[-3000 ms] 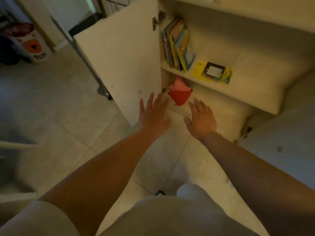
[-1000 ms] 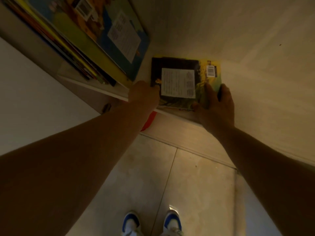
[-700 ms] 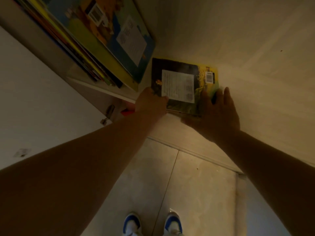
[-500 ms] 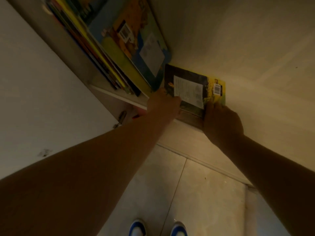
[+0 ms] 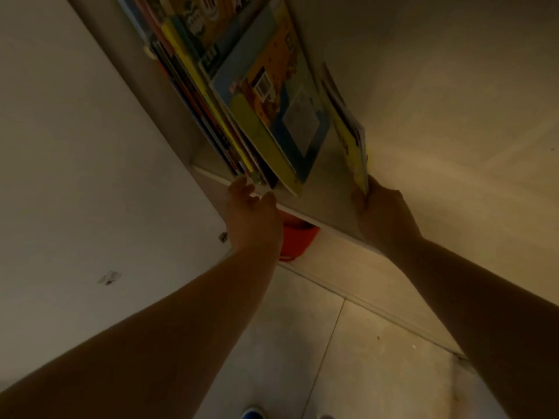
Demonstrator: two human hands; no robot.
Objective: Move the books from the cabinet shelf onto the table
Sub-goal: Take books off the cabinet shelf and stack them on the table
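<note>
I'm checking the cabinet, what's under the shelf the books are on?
Below the shelf, an orange-red object shows. The left hand and the shelf cover part of it; its shape is unclear.

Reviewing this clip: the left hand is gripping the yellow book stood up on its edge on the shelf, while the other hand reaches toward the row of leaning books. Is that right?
Not quite: the hands are swapped. In the head view, the right hand grips the yellow book stood on edge on the shelf, while the left hand reaches toward the row of leaning books.
</note>
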